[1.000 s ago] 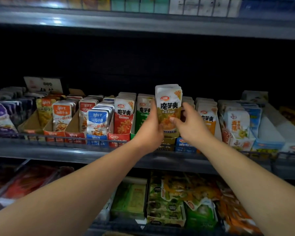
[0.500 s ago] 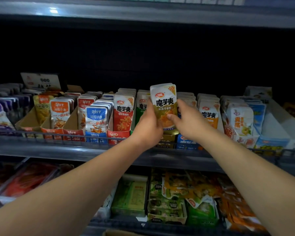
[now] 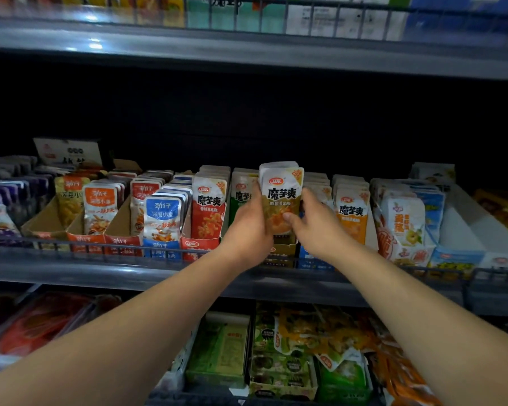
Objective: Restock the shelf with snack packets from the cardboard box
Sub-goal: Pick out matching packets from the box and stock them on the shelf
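snack packets (image 3: 281, 197): white-yellow stack | upright | above shelf (image 3: 159, 273) display row

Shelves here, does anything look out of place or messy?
The yellow packets gripped by the left hand and right hand stick up above the neat rows, not yet seated. Below, loose packets lie jumbled across the boxes.

Two bare hands showing, the left hand (image 3: 250, 230) and the right hand (image 3: 317, 227), with one small stack of white-and-ochre foil snack packets (image 3: 282, 197) between them, can't tell how many. Three grey metal shelf levels (image 3: 71, 271), one white sign card (image 3: 68, 152), one blue-fronted packet row (image 3: 162, 218).
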